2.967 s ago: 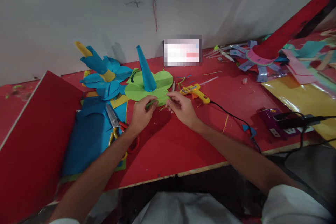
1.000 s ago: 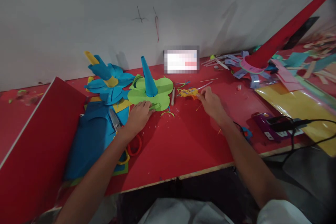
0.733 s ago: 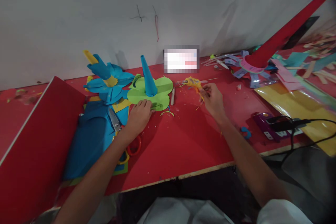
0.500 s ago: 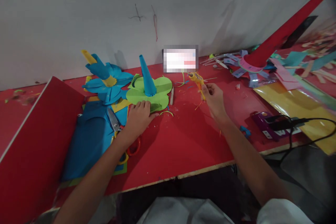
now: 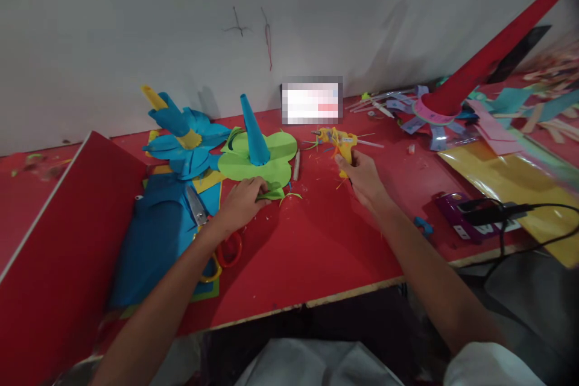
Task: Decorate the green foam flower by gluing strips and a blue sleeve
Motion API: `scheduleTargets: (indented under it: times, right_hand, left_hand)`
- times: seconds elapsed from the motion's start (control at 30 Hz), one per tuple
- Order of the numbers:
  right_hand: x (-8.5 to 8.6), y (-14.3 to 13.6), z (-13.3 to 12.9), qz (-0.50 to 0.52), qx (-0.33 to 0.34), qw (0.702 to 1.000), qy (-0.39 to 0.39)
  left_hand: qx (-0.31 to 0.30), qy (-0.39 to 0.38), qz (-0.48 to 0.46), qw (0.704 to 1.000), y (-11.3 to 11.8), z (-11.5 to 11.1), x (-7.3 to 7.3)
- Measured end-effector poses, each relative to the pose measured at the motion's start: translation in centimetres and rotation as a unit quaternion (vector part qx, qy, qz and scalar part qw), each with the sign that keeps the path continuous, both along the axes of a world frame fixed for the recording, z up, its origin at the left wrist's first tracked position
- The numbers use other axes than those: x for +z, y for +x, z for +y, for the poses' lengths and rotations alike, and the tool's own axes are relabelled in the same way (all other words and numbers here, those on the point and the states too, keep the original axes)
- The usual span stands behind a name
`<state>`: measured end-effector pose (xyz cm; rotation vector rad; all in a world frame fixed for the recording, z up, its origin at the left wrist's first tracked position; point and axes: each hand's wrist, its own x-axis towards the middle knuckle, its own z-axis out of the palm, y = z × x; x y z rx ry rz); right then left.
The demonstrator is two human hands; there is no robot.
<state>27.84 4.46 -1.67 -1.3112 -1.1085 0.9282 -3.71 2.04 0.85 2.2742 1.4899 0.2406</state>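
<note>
Yellow plastic fills my right hand (image 5: pixel 366 178): I grip the glue gun (image 5: pixel 347 140) by its handle, its nozzle turned left towards the green flower (image 5: pixel 284 148). My left hand (image 5: pixel 243 200) is closed on a small green piece (image 5: pixel 274 194) – fingers above, thumb below – right at the flower's front edge; whether the piece touches the petal there, I cannot tell. A blue cone (image 5: pixel 254 132) stands in the middle of the flower, leaning a little to the left. Just beside the right-hand petals lies a pale stick (image 5: pixel 297 165), and a thin green strip (image 5: pixel 294 196) sits in front of it on the red surface (image 5: pixel 289 259).

Behind my left forearm, scissors (image 5: pixel 196 207) rest partly on blue sheets (image 5: pixel 154 247), their red and yellow handles nearest me. Further back is a blue flower (image 5: pixel 192 164) with a yellow-tipped tube. A blurred screen (image 5: pixel 312 102) stands by the wall, beyond the glue gun. Well off to my right – a purple box (image 5: pixel 456 217) with a black plug and cable, near a glossy yellow sheet (image 5: pixel 488 175).
</note>
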Motion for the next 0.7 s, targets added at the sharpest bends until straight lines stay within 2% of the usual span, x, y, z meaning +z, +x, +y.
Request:
scheduleTargets:
  times: [0.17,0.37,0.53,0.7]
  right_hand:
    - [0.3,-0.2,-0.3,-0.035,0.002,0.999,0.019]
    - [0.3,-2.3,-1.4,-0.013,0.115,0.993,-0.016]
    - [-0.1,-4.7,-2.1,-0.025,0.222,0.974,-0.036]
    - [-0.5,-5.9,-2.0,-0.13,0.234,0.961,-0.067]
  left_hand:
    - [-0.023,0.0,0.005,1.0,-0.3,0.3,-0.6]
    - [-0.031,0.005,0.012,0.999,-0.2,0.0,-0.5]
    - [-0.029,-0.005,-0.014,0.999,0.1,0.0,-0.4]
    - [0.002,-0.017,-0.015,1.0,-0.7,0.9,0.7]
